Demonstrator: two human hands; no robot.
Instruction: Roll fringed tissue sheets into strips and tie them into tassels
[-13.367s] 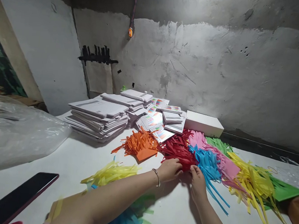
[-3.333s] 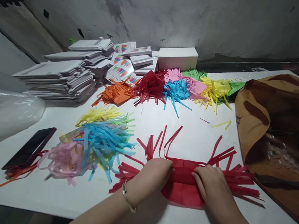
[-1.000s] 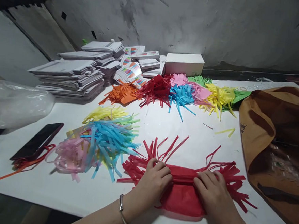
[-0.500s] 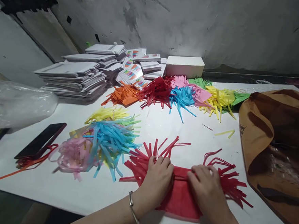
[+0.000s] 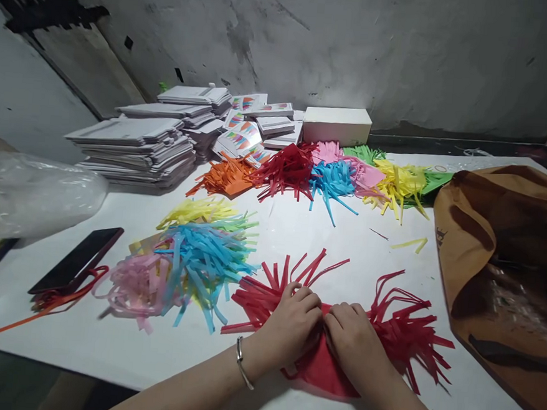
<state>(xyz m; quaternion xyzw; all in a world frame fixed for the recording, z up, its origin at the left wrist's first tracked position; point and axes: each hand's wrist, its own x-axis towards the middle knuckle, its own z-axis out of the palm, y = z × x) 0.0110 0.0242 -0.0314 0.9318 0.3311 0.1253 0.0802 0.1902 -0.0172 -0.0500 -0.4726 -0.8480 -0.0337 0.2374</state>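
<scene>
A red tissue-paper tassel (image 5: 330, 366) lies across the front of the white table, its cut strips fanned out left and right of a solid middle. My left hand (image 5: 294, 322), with a metal bracelet on the wrist, grips the middle band of the paper. Close beside it, my right hand (image 5: 355, 339) pinches the same band, fingers curled over it. Both sets of fingertips nearly meet, and the paper under them is hidden. Just left lies a pile of blue tissue tassels (image 5: 199, 253) with pink tassels (image 5: 141, 283) and yellow ones (image 5: 200, 212).
Along the back are orange (image 5: 229, 174), dark red (image 5: 287, 171) and other tassels, a white box (image 5: 337, 126) and stacked white packets (image 5: 132, 148). A brown bag (image 5: 467, 243) stands at right. A phone (image 5: 80, 260) and plastic wrap (image 5: 35, 194) lie at left.
My right hand has slid left along the red paper and now almost touches my left hand. The right-hand strips have shifted slightly left, and the middle is more covered.
</scene>
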